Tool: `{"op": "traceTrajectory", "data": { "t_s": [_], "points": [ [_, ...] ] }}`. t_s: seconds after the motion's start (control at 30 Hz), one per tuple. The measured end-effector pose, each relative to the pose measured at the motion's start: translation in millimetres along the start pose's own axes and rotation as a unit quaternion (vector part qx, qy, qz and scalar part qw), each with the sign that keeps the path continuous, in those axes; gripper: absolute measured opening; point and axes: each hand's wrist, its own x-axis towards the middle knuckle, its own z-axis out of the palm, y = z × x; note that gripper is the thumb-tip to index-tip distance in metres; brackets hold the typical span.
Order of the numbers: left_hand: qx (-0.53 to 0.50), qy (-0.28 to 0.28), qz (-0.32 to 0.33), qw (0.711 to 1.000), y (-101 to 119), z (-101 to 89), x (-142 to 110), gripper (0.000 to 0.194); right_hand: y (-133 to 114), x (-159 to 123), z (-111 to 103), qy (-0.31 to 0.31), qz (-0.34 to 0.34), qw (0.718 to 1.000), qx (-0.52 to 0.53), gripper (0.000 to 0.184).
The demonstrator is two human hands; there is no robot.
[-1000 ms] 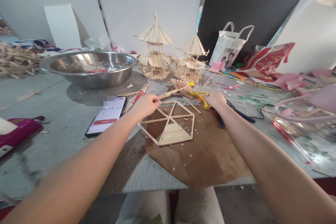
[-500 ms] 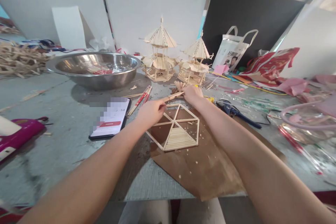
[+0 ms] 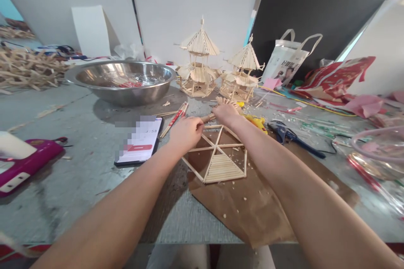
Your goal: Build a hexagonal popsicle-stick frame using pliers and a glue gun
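Has the left hand [image 3: 187, 132] just beyond the far left side of the frame [image 3: 215, 146], thumb and fingers pinched together on the near end of a thin wooden strip [image 3: 208, 117]. Has the right hand [image 3: 225, 113] beyond the far side of the frame, at the other end of the strip, beside a fan of sticks [image 3: 232, 101]; cannot tell how the fingers close, the back of the hand hiding them.

Flat and six-sided, the frame, mostly on a brown sheet [image 3: 240, 214] on the table [image 3: 94, 134], with spokes meeting at its middle. Filled with parallel sticks [image 3: 224, 168] in its near wedge. Partly covered on its right by the right forearm.

Left of the frame, a phone [image 3: 142, 138], and farther left a purple power strip [image 3: 34, 162]. Beyond the frame to the left, red-marked sticks [image 3: 174, 119], a steel bowl [image 3: 126, 98] and a wood pile [image 3: 28, 69]. Straight beyond the frame, a taller pavilion [image 3: 200, 73] and a shorter pavilion [image 3: 242, 76]. To the right of the frame and beyond, a yellow tool [image 3: 257, 122], a dark blue tool [image 3: 293, 141], a white bag [image 3: 280, 61] and red wrapping [image 3: 337, 77].
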Motion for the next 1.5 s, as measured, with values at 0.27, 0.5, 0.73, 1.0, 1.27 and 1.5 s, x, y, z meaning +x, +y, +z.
{"op": "traceTrajectory", "data": {
  "t_s": [0.27, 0.5, 0.73, 1.0, 1.27, 1.5],
  "points": [
    [0.035, 0.015, 0.019, 0.999, -5, 3.9, 2, 0.029, 2, -19, -25, 0.109, 0.033, 0.993, 0.035, 0.027],
    [-0.007, 0.096, 0.020, 0.995, 2, 0.7, -2, 0.027, 2, -75, -49, 0.354, 0.095, 0.855, 0.366, 0.014],
    [-0.030, 0.113, 0.159, 0.980, 25, -4.9, -15, 0.030, -9, -130, -36, 0.316, 0.149, 0.680, 0.644, 0.016],
    [-0.031, 0.012, 0.150, 0.988, 18, -5.1, -7, 0.035, 4, -133, -17, 0.309, 0.183, 0.574, 0.736, 0.014],
    [0.005, -0.083, 0.177, 0.981, 13, -1.5, -5, 0.028, 14, -133, -15, 0.318, 0.216, 0.522, 0.762, 0.013],
    [0.023, -0.058, 0.241, 0.969, 22, 4.2, -9, 0.037, 14, -131, -10, 0.324, 0.207, 0.505, 0.772, 0.014]
  ]
}}
